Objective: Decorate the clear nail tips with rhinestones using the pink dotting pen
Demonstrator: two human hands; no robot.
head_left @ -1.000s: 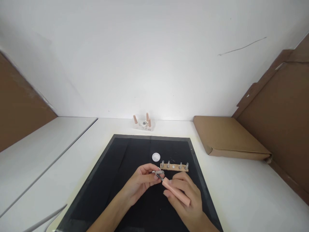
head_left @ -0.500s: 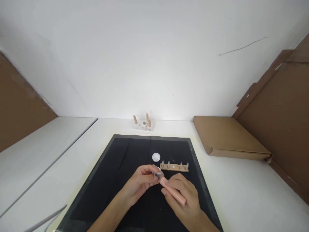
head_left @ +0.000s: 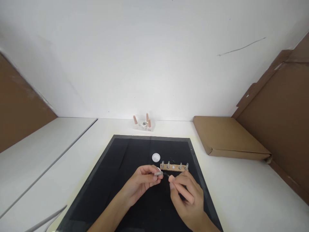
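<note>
Small grey piece (head_left: 158, 173) and pink-handled brush (head_left: 183, 192) — both in hand.
The left hand (head_left: 143, 179) was pinched, thumb against fingers, on the piece above the black mat (head_left: 127, 154); the right hand (head_left: 195, 192) was closed round the brush, its dark tip just beside the piece (contact could not be told). The step seemed to be brushing the piece; the next move probably called for a steady pinch and a light stroke — the left fingers hid part of the piece. Just beyond stood a tan strip (head_left: 176, 168) with upright grey tips (head_left: 186, 166), near enough for the right hand to knock. Farther out: white dish (head_left: 156, 158), clear tray (head_left: 152, 129) with pink caps (head_left: 149, 123), cardboard box (head_left: 234, 137).
</note>
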